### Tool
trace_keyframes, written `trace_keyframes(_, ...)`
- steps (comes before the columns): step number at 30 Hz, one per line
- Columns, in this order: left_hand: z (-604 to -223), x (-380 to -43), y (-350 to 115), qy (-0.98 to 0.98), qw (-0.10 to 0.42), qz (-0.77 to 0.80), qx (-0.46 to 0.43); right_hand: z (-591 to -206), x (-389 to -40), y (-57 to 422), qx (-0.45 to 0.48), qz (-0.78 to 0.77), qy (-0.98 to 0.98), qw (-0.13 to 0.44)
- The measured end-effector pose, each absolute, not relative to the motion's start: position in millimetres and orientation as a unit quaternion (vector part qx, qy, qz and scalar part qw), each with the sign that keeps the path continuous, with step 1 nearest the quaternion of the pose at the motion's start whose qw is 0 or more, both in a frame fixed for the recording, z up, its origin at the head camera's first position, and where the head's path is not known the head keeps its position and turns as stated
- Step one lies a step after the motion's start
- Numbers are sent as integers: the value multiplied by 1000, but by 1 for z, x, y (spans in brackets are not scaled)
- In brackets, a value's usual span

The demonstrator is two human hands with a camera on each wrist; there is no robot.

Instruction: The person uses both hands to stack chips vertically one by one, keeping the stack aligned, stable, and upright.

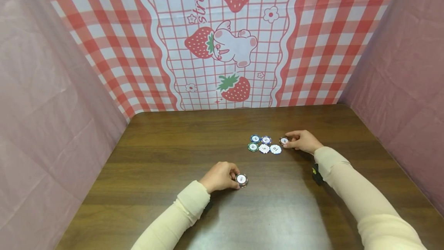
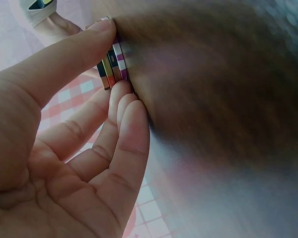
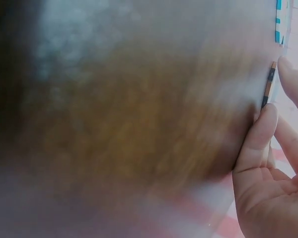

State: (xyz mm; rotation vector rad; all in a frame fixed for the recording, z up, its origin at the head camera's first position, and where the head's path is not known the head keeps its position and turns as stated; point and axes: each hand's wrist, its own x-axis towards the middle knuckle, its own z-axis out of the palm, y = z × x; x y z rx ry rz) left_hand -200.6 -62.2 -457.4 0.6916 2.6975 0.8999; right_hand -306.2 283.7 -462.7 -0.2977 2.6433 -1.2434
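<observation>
In the head view my left hand (image 1: 222, 176) pinches a short stack of poker chips (image 1: 241, 179) by its edges, low over the near middle of the table. The top chip is dark with a white centre. Several layers show in the left wrist view, where the stack (image 2: 112, 64) has black, tan, yellow and purple-and-white edges between thumb and fingers. Farther back and right, my right hand (image 1: 303, 141) holds a brown-and-black poker chip (image 1: 284, 141) between thumb and finger, at the tabletop. The right wrist view shows this chip (image 3: 269, 84) edge-on.
Left of the right hand, several chips lie flat in two rows: two blue chips (image 1: 261, 139) behind, then a green chip (image 1: 253, 147), a white chip (image 1: 264, 148) and a blue-edged white chip (image 1: 275, 149). A checked strawberry cloth (image 1: 222, 41) hangs behind the wooden table (image 1: 173, 142).
</observation>
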Motion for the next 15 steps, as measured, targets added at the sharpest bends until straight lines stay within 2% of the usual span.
trace_keyframes(15,-457,-201,-63,916,107,308,236,-462,-310,278,-66,-374,918,114)
